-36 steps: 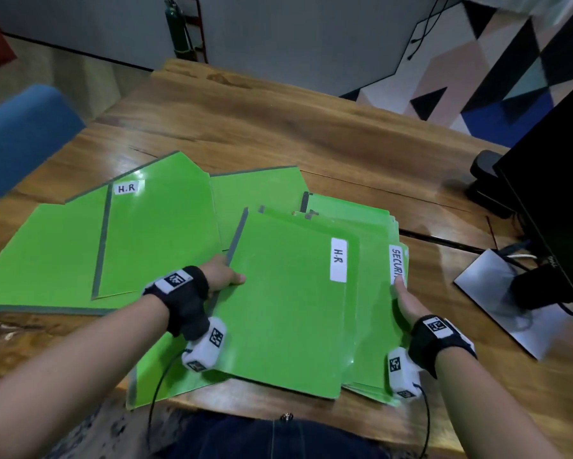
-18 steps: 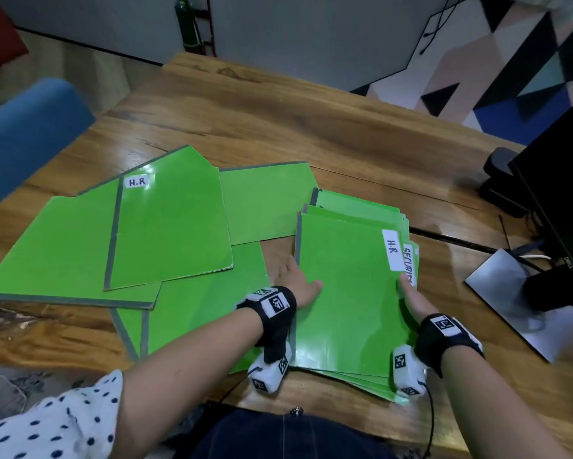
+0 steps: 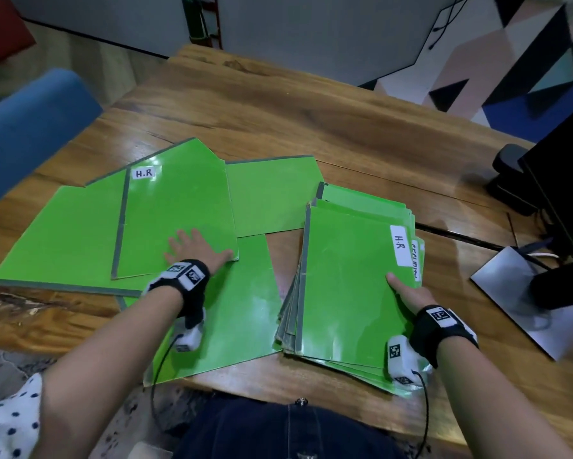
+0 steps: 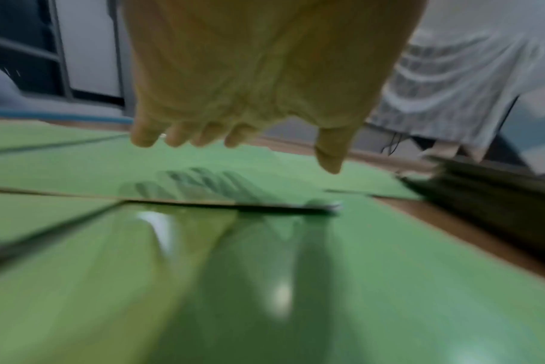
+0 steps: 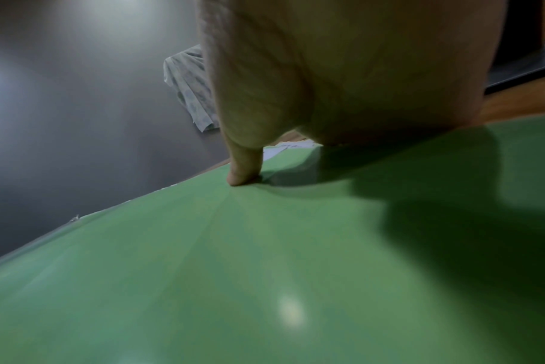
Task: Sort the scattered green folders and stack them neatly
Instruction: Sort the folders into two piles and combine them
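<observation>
A stack of green folders lies at the right on the wooden table, its top one labelled H.R. My right hand holds the stack's right edge. Its thumb presses on the top cover, and its fingers are hidden past the edge. My left hand is spread over the near right corner of another H.R. folder at the left. The blurred left wrist view shows that hand just above the cover, fingers straight. More loose folders lie under and around that one.
A black monitor stands at the right on a grey base plate with cables. A dark object sits behind it. A blue chair is off the table's left side. Bare wood lies beyond the folders.
My left hand has left the stack's left edge and moved left onto the other H.R. folder. The top folder now lies squarer on the stack. My right hand has stayed at the stack's right edge.
</observation>
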